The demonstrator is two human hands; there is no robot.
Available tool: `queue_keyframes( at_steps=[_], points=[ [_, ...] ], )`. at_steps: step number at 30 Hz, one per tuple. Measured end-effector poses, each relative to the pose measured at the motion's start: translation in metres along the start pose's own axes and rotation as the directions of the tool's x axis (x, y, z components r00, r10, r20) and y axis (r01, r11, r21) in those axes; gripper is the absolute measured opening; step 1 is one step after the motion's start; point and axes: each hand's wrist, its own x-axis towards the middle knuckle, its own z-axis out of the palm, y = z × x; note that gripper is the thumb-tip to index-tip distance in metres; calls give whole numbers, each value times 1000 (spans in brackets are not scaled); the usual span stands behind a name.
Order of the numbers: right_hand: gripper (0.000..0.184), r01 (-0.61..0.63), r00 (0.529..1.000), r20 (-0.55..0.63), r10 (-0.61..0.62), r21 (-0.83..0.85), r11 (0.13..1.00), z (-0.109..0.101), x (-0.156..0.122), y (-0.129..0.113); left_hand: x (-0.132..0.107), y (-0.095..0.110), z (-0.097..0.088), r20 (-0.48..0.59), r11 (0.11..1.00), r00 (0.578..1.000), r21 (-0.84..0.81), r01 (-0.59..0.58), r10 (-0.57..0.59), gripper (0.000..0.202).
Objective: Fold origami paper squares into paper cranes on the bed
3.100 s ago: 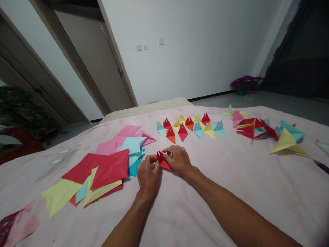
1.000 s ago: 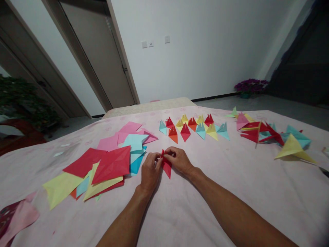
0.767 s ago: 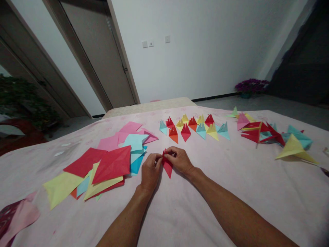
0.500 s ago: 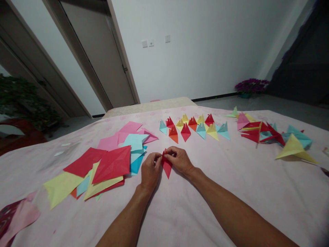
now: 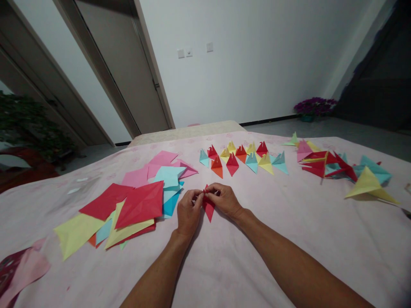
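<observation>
A red folded paper crane point(image 5: 209, 210) is between my hands at the middle of the table, its long point toward me. My left hand point(image 5: 189, 211) pinches its upper part from the left, thumb against fingers. From the other side my right hand point(image 5: 225, 199) pinches the same upper part, and the two sets of fingertips nearly meet there. The fingers hide much of the top folds. Just beyond stand several small folded cranes point(image 5: 232, 164) in red, orange, yellow and light blue, arranged in rows.
To the left lies a loose pile of creased paper sheets point(image 5: 141, 205) in red, yellow, pink and blue. At the right sit several larger folded pieces point(image 5: 369, 184). Pink cloth point(image 5: 24, 273) lies at the near left on the pale pink tablecloth point(image 5: 272, 273).
The left fingertips have shifted slightly right, closer to the right fingertips at the top of the red paper. Otherwise the hands and the papers stay in place.
</observation>
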Motion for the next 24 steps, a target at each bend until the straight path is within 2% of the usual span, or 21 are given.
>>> queue_keyframes(
  at_steps=[5,12,24],
  points=[
    [8,-11,1000,-13,11,38,999,1,1,2,1,4,3,-9,993,998,-95,67,-69,20],
    [8,-25,999,-42,29,88,996,4,2,1,0,7,5,-6,983,995,-152,101,-103,20],
    [12,29,1000,-8,-29,66,997,4,-1,3,3,12,3,-43,981,981,34,190,-188,30]
  ],
)
